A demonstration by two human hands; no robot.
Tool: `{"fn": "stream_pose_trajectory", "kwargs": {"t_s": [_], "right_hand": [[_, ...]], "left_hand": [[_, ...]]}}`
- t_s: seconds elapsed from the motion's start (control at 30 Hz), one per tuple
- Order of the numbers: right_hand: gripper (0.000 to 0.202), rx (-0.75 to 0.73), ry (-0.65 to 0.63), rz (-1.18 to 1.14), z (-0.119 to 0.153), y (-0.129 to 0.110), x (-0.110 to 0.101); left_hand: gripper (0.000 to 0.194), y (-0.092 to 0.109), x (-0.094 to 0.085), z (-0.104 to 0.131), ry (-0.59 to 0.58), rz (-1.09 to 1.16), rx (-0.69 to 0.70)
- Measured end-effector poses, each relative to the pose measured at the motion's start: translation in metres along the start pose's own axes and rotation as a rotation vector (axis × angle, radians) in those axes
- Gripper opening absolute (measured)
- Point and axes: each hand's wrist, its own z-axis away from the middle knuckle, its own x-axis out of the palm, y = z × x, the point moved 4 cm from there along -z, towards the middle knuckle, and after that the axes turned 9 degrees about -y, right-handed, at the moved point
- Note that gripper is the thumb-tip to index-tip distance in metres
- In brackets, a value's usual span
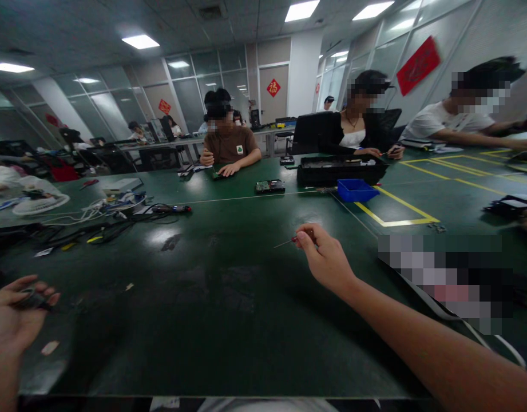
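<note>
Pinched tight between thumb and fingertips, a thin red-tipped tool (285,242) sits in the right hand (327,260), right of the frame's centre, its slim shaft pointing left above the green tabletop (169,343)! Over at the lower left edge, the left hand (10,320) holds a small dark object (35,300) in loosely curled fingers, its exact kind too blurred to tell. Upper right of centre, a blue bin (356,191) stands beyond the right hand.
</note>
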Motion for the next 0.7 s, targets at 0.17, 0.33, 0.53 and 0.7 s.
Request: {"fn": "stream_pose_trajectory", "kwargs": {"t_s": [0.17, 0.33, 0.53, 0.7], "right_hand": [[0.020, -0.002, 0.004, -0.010, 0.000, -0.001, 0.001], [0.022, 0.002, 0.009, -0.027, 0.001, 0.000, 0.001], [0.020, 0.011, -0.009, 0.000, 0.002, -0.002, -0.001], [0.020, 0.027, 0.001, -0.012, 0.002, -0.001, -0.001]], "left_hand": [[0.028, -0.001, 0.067, 0.015, -0.080, 0.201, 0.003], [0.025, 0.000, 0.170, 0.042, -0.430, 0.300, -0.062], [0.031, -0.016, 0.278, 0.096, -0.830, 0.215, -0.013], [0.026, -0.035, 0.329, 0.133, -1.023, 0.061, 0.136]]}}
